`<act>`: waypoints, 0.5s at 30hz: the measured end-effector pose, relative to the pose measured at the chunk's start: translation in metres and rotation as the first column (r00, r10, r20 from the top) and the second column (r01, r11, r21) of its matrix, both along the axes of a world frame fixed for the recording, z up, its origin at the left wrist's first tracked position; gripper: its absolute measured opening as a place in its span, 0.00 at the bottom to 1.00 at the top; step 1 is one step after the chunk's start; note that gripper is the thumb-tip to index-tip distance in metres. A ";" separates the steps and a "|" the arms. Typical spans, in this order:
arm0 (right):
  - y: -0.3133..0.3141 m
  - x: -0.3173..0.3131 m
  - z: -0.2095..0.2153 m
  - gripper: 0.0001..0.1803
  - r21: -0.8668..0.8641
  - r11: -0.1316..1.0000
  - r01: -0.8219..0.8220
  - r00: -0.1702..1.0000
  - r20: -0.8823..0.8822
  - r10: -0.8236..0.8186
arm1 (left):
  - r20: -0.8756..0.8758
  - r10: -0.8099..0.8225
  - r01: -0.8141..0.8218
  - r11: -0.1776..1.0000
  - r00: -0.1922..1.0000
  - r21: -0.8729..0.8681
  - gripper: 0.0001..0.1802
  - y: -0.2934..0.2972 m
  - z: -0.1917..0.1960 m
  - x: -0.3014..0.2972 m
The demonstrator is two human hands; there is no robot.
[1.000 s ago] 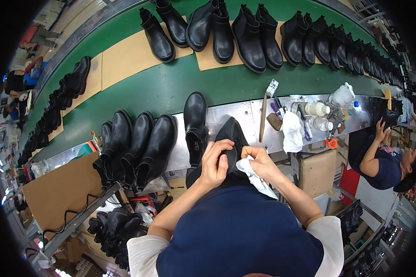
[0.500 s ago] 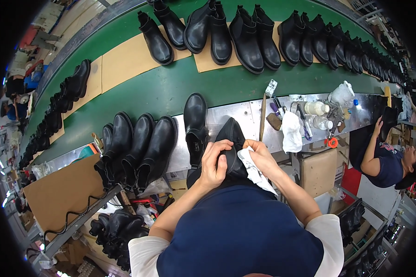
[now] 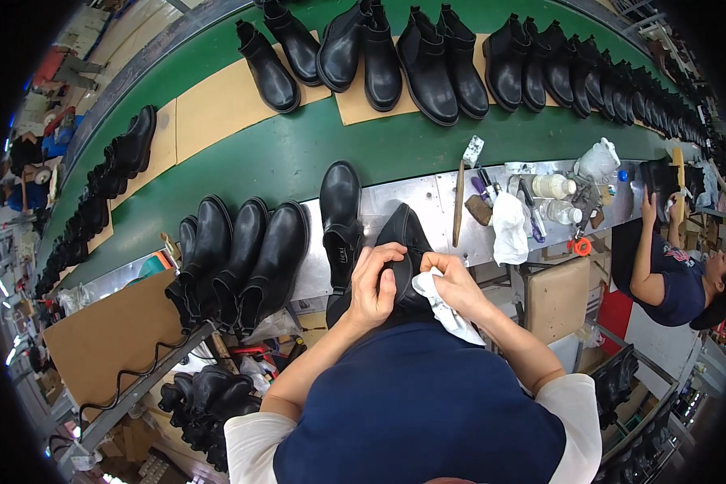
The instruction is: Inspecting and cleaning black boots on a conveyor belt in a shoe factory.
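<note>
A black leather boot (image 3: 402, 230) rests close to my body at the bench edge, its far end pointing away from me. My left hand (image 3: 374, 282) is closed around its left side, fingers curled over the leather. In my right hand (image 3: 453, 284) is a bunched white cloth (image 3: 438, 305), pinched against the right side of the same boot; the cloth's tail hangs toward my lap. Another black boot (image 3: 341, 198) stands upright just left of my left hand, with its opening toward me. The hands partly cover the held boot.
Several black boots (image 3: 278, 242) stand at the left on the metal bench. Beyond, a green surface (image 3: 315, 149) carries long rows of boots on cardboard. Bottles (image 3: 552, 187), a white rag (image 3: 509, 230) and brushes lie at the right. A co-worker (image 3: 669, 274) handles a boot at far right.
My right hand and the cloth have shifted slightly, with the cloth more bunched below the fingers. My left hand keeps its hold. The co-worker's arms have moved.
</note>
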State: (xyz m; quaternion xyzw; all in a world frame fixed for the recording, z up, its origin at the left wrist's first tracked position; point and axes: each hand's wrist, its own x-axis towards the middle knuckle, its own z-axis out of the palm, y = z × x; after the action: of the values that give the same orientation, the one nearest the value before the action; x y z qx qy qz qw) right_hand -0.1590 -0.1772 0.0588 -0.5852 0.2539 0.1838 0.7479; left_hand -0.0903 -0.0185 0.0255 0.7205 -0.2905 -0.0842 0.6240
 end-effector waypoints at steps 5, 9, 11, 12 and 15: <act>0.000 0.000 0.007 0.09 -0.171 0.968 -0.184 0.979 0.058 0.196 | -0.003 -0.001 0.001 1.000 1.000 0.006 0.12 0.001 0.000 -0.001; -0.001 0.003 0.006 0.06 0.028 1.000 -0.011 0.999 -0.030 0.012 | 0.004 0.001 -0.001 1.000 1.000 0.004 0.12 0.000 0.001 0.000; -0.001 0.001 0.003 0.07 -0.039 0.997 -0.068 0.998 0.005 0.068 | 0.001 0.001 -0.001 1.000 1.000 0.007 0.12 0.000 0.000 0.001; -0.001 0.000 0.002 0.08 -0.106 0.987 -0.121 0.991 0.036 0.125 | -0.004 0.000 0.000 1.000 1.000 0.008 0.12 0.000 -0.001 0.001; -0.003 0.001 0.000 0.08 -0.114 0.981 -0.159 0.984 0.061 0.167 | -0.001 -0.001 0.001 1.000 1.000 0.005 0.12 0.001 -0.001 0.001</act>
State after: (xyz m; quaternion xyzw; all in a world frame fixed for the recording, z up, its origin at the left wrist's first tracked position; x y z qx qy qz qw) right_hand -0.1580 -0.1800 0.0586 -0.6498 0.1881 0.2095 0.7061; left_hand -0.0895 -0.0171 0.0245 0.7217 -0.2901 -0.0855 0.6226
